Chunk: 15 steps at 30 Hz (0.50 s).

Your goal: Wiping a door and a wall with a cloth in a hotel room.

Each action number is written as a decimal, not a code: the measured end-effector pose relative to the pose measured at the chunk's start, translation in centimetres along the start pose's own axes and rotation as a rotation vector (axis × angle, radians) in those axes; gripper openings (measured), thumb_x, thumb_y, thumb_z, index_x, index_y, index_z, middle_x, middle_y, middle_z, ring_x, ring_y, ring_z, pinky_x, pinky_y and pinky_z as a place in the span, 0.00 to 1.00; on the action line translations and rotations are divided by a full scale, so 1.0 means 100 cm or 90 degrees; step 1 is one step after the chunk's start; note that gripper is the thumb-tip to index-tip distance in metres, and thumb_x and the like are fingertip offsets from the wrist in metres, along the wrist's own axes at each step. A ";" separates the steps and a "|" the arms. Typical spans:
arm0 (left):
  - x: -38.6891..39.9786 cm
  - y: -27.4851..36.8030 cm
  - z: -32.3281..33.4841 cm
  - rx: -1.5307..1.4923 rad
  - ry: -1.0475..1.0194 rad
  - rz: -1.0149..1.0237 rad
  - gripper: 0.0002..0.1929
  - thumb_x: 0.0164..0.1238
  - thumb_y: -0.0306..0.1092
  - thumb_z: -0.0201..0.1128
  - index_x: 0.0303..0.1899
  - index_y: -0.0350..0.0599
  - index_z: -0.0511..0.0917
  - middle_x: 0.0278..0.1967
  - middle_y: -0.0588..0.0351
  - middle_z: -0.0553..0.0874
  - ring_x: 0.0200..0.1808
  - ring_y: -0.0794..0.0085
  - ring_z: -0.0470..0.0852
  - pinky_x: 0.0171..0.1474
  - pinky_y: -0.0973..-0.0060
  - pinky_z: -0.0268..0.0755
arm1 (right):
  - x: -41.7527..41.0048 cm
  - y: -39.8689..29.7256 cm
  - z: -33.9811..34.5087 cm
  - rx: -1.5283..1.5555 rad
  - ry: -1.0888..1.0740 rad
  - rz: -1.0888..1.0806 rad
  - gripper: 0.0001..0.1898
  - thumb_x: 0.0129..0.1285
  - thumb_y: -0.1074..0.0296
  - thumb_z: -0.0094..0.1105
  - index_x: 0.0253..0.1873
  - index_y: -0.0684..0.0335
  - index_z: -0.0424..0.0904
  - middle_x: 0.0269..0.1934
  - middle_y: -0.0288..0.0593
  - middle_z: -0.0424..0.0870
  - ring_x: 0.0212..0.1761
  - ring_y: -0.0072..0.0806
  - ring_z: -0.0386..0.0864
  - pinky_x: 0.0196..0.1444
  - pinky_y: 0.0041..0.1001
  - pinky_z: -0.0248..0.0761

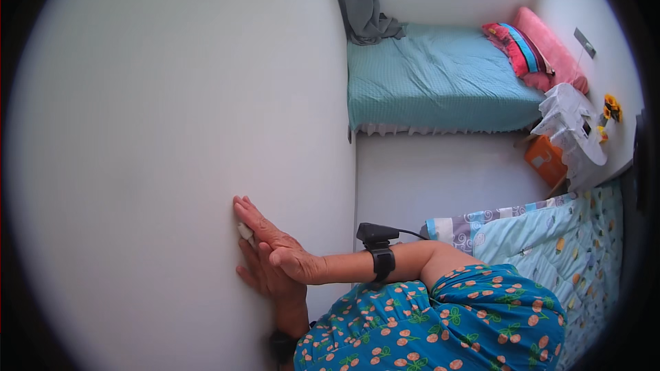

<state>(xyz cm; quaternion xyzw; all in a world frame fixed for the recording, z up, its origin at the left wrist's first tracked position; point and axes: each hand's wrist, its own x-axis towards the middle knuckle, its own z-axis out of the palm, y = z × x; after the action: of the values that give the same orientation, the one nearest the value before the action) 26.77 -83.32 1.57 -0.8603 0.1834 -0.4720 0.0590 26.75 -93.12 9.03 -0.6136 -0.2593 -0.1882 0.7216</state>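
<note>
My right hand (263, 232) lies against the white wall (154, 139), its fingers extended up and to the left. A small white object (247, 232) sticks out from beneath its fingers; its kind cannot be told. Just below, my left hand (265, 270) is also at the wall with some fingers apart. The hands overlap, the right thumb crossing over the left hand. One left finger comes close to the white object, but the overlap hides whether the left hand grips it as well. A black device is strapped on each forearm, the right one (381, 250) showing more fully.
Beyond the wall's edge stands a bed (438, 77) under a teal sheet, with a grey curtain (361, 0) hanging over its corner. A lace-covered table (572, 118) and an orange box (545, 161) are at right. A patterned quilt (557, 247) spreads behind my right arm.
</note>
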 end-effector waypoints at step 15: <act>0.117 0.040 -0.005 -0.144 -0.238 -0.117 0.27 0.71 0.27 0.35 0.71 0.37 0.52 0.74 0.58 0.51 0.75 0.57 0.43 0.70 0.54 0.11 | -0.028 0.040 -0.115 -0.205 0.121 0.276 0.30 0.67 0.50 0.46 0.65 0.68 0.63 0.58 0.52 0.76 0.60 0.43 0.72 0.62 0.34 0.64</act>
<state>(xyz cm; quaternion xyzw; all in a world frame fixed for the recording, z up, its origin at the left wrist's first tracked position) 30.95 -91.35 9.97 -0.9471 0.1419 -0.2840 -0.0480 28.51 -103.83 2.91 -0.7409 -0.0196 -0.1248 0.6597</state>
